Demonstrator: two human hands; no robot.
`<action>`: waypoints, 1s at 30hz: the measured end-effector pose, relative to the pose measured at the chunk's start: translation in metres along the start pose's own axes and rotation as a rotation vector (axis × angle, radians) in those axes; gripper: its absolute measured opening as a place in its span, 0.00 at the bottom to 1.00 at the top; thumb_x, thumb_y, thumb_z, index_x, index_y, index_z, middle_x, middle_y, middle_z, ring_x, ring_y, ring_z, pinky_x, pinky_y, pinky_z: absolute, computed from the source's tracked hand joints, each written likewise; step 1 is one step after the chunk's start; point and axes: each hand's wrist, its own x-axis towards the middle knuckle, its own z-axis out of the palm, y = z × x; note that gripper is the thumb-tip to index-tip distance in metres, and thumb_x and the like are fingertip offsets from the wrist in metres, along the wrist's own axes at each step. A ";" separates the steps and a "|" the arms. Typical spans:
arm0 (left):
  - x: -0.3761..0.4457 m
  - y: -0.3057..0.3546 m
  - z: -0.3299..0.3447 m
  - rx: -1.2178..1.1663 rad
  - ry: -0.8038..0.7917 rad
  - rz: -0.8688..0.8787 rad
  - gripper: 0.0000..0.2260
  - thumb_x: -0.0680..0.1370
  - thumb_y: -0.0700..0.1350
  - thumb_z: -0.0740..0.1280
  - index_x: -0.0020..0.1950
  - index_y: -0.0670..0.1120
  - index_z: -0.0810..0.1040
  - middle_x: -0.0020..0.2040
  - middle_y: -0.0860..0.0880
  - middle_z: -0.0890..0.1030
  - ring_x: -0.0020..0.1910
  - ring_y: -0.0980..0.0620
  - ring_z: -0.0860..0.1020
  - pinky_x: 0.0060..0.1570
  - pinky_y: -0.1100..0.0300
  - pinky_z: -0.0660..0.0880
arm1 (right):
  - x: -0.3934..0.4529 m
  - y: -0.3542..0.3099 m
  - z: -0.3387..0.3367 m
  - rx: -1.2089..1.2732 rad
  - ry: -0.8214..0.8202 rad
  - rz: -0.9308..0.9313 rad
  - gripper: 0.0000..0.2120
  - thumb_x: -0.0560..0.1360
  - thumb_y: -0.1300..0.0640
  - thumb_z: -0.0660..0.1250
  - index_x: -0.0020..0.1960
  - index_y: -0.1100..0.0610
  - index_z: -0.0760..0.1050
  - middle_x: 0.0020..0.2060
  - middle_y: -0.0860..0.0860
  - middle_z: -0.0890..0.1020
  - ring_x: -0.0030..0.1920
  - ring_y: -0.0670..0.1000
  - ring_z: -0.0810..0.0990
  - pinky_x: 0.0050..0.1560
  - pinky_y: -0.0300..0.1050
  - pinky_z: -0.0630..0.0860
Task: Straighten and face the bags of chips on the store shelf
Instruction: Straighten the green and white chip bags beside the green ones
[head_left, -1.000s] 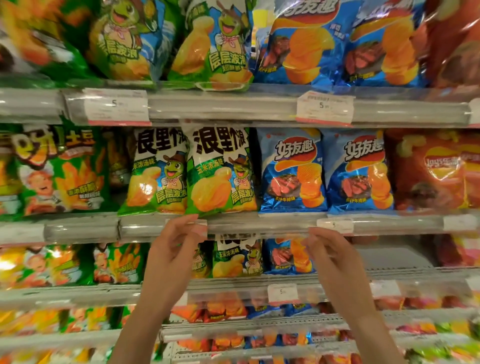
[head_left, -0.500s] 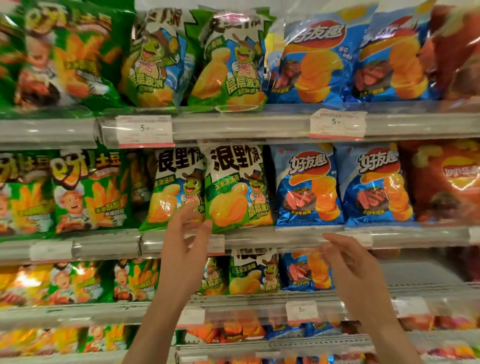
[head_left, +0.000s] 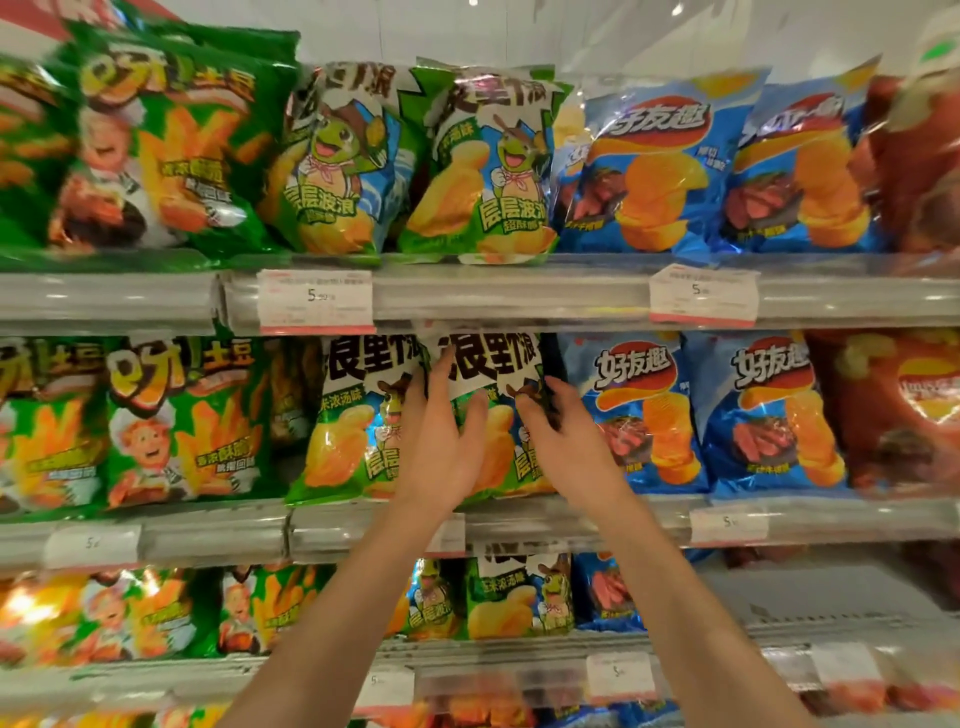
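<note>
Middle shelf, green-and-white chip bag (head_left: 491, 364) stood upright, front facing out, its lower edge on the shelf rail (head_left: 571, 512). Both hands were on it.

Left hand (head_left: 441, 441): grip wide, fingers straight and spread, lying flat against the bag's left half, fingertips reaching up to the black lettering. Thumb splayed toward the bag's centre.

Right hand (head_left: 566, 441): grip curled round the bag's right edge, fingers hooked into the dark gap beside it, thumb on the bag's front. Holding the bag at that edge.

Just left of the left grip: a second bag of the same green-and-white kind (head_left: 348, 415), upright, touching the held bag, partly covered by the left hand. Further left of it: green bags with a chef cartoon (head_left: 182, 421).

Just right of the right grip: two blue bags (head_left: 639, 410), upright, side by side, fronts out. Beyond them, a red bag (head_left: 893, 415), blurred.

Above both grips: the upper shelf carried the same run of bags, green, green-and-white, blue. A white price tag (head_left: 315, 300) hung on its rail directly above the left grip.

Below the forearms: the lower shelf held more bags, partly hidden.
</note>
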 end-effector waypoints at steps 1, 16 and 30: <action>0.002 0.001 0.001 -0.011 -0.002 -0.002 0.26 0.83 0.52 0.61 0.80 0.56 0.58 0.78 0.43 0.62 0.78 0.44 0.60 0.75 0.44 0.62 | 0.004 -0.002 0.005 0.031 -0.013 0.026 0.28 0.81 0.45 0.62 0.77 0.52 0.60 0.59 0.42 0.74 0.62 0.46 0.73 0.60 0.39 0.67; 0.021 -0.004 0.013 -0.284 -0.025 -0.135 0.25 0.85 0.53 0.56 0.81 0.60 0.51 0.81 0.54 0.57 0.78 0.53 0.59 0.70 0.60 0.55 | 0.015 0.007 0.008 0.076 0.114 -0.061 0.16 0.80 0.51 0.67 0.66 0.45 0.67 0.54 0.39 0.77 0.55 0.39 0.75 0.55 0.29 0.70; 0.028 -0.005 0.014 -0.254 -0.091 -0.273 0.28 0.84 0.59 0.54 0.81 0.58 0.46 0.76 0.48 0.69 0.74 0.43 0.69 0.71 0.51 0.63 | 0.045 0.001 0.007 0.094 -0.032 0.096 0.32 0.78 0.35 0.60 0.75 0.52 0.61 0.68 0.48 0.74 0.69 0.52 0.72 0.64 0.44 0.68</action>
